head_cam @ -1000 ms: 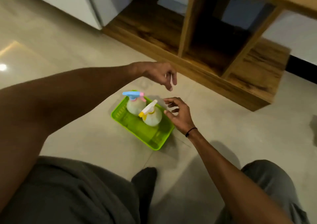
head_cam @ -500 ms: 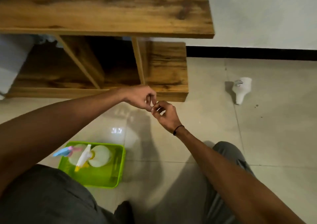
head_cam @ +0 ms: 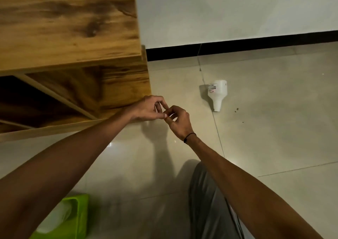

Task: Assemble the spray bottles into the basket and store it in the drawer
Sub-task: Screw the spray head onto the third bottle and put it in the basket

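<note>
Two hands are meeting in front of you above the tiled floor [head_cam: 274, 147], just off the right front corner of the wooden shelf unit [head_cam: 73, 37]. Your left hand [head_cam: 148, 109] and your right hand [head_cam: 178, 121] are both curling their fingers in, fingertips touching each other; whether anything is pinched between them I cannot tell. A black band [head_cam: 189, 137] is circling your right wrist. The green basket [head_cam: 76, 218] is sitting on the floor at the lower left edge of view, partly hidden behind your left forearm, with a pale bottle [head_cam: 56, 218] showing inside it. Another white bottle [head_cam: 217, 94] is lying on its side on the floor, well apart from the basket, near the black baseboard [head_cam: 237, 48].
</note>
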Demonstrator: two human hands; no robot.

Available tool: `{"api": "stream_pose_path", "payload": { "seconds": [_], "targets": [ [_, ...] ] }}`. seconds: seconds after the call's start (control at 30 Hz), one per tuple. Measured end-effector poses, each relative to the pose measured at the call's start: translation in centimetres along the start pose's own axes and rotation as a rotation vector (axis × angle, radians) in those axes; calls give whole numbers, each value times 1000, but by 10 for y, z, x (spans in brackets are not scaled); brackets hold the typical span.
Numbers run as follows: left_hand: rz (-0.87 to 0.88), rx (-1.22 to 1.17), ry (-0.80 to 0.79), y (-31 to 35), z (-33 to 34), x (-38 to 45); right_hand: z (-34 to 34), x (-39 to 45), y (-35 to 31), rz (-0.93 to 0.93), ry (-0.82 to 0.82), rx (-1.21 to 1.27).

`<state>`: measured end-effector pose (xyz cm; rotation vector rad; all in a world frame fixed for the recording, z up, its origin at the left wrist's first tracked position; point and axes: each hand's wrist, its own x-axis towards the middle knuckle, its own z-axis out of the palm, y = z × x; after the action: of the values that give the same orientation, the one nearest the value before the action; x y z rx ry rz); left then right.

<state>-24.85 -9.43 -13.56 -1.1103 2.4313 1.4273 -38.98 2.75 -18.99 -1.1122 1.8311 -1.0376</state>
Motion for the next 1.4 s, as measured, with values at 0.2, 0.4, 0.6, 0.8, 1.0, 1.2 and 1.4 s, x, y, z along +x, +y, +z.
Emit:
{"api": "stream_pose_path", "payload": {
  "seconds": [0.2, 0.4, 0.6, 0.8, 1.0, 1.2, 1.4],
  "targets": [
    [-16, -59, 43, 28, 24, 71, -47, 41, 30, 88, 130, 9],
    [-19, -60, 24, 50, 42, 110, -83, 61, 58, 227, 461, -110],
    [-21, -36, -5, 58, 51, 131, -104, 80, 87, 508, 712, -248],
    [-5, -17, -7, 55, 55, 130, -104, 97, 103, 665, 618, -236],
    [25, -9, 19, 52, 56, 115, -94, 85, 102, 626, 529, -326],
    [103, 125, 68, 47, 59, 104, -82, 59, 82, 298, 592, -374],
    [91, 171, 89, 47, 70, 83, -75, 39, 37, 25, 605, -194]
  ]
}}
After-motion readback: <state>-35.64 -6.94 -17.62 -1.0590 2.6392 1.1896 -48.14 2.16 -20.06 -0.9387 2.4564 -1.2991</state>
